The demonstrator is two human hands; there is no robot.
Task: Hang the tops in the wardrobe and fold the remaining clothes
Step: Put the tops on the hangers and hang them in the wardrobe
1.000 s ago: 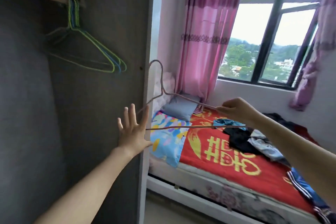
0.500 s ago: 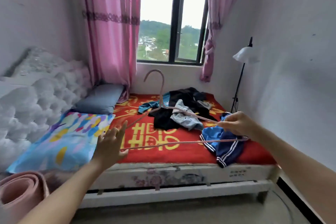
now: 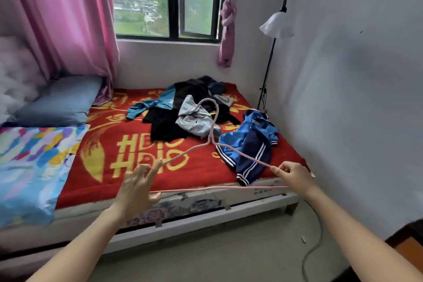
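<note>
Over a yellow-lettered red blanket (image 3: 194, 176), right hand (image 3: 295, 176) pinches pink hanger (image 3: 240, 154).

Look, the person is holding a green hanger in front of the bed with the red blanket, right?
No. The hanger is pink, not green. The head view shows the right hand pinching it in front of the bed with the red blanket.
</note>
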